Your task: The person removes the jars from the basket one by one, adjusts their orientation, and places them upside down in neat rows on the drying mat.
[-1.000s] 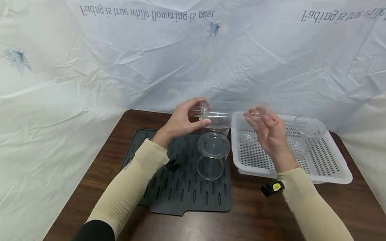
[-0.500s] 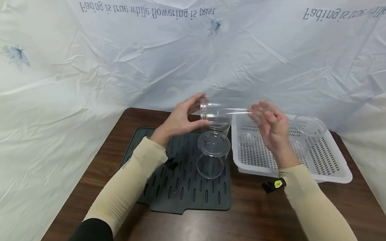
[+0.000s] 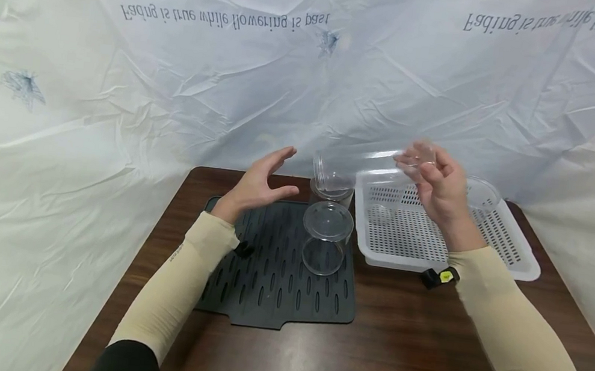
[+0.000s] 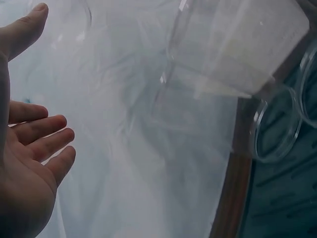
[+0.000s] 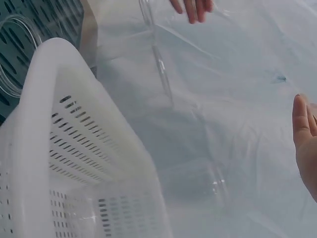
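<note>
A clear jar [image 3: 350, 170] lies tilted on its side in the air, its ridged mouth pointing left over the drying mat. My right hand [image 3: 444, 192] grips its base end, fingers behind and thumb in front. To the left of the mouth, my left hand [image 3: 256, 187] is spread, thumb and fingers apart, holding nothing. The left wrist view shows that same left hand [image 4: 32, 148] with the clear jar [image 4: 218, 64] away from it. Below stand two more clear jars on the mat, a front jar [image 3: 325, 246] and a back jar [image 3: 329, 194] partly hidden.
The dark drying mat [image 3: 260, 284] lies on the brown table [image 3: 395, 347]. On its right, a white perforated basket [image 3: 404, 262] holds clear containers, including a round-rimmed one [image 3: 484, 196]. White printed sheeting [image 3: 221, 81] hangs behind the table.
My left hand has let go of the jar's mouth and drawn back left. My right hand has moved right and up, carrying the jar, whose base end is now higher.
</note>
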The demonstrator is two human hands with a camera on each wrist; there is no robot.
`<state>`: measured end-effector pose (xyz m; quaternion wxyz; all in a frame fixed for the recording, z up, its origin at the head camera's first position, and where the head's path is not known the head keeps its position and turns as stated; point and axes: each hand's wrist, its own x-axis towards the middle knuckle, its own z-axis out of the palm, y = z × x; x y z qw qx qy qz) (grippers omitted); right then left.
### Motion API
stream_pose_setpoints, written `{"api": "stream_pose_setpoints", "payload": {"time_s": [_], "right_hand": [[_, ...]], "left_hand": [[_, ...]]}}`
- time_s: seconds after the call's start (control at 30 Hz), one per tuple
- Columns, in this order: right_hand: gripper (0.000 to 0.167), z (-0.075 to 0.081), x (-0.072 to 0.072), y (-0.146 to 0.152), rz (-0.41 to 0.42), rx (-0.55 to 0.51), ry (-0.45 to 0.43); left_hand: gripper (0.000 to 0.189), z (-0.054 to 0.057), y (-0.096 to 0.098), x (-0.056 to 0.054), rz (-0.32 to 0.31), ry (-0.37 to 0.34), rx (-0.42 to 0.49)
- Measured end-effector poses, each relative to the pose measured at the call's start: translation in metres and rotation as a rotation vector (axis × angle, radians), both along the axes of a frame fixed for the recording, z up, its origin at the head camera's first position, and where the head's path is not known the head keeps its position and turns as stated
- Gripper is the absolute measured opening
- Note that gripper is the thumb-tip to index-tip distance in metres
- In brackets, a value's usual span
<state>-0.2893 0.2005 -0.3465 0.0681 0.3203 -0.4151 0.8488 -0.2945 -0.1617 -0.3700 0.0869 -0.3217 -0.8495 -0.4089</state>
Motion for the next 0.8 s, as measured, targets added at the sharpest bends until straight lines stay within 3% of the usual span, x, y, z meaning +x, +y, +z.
{"api": "stream_pose_setpoints", "payload": {"time_s": [0.17,0.37,0.63,0.8], "right_hand": [[0.042,0.006,0.005,0.004,0.042,0.019,0.019],[0.046,0.012,0.012,0.005,0.053,0.058,0.067],[0.047,0.017,0.018,0.004,0.124,0.074,0.152],[0.052,0.02,0.023,0.003,0.126,0.126,0.205]], "left_hand": [[0.091,-0.014,-0.014,-0.005,0.063,-0.03,-0.078],[0.094,-0.033,-0.028,-0.013,0.156,-0.081,-0.233],[0.099,-0.055,-0.037,-0.019,0.189,-0.169,-0.357],[0.097,-0.072,-0.043,-0.023,0.215,-0.234,-0.394]]}}
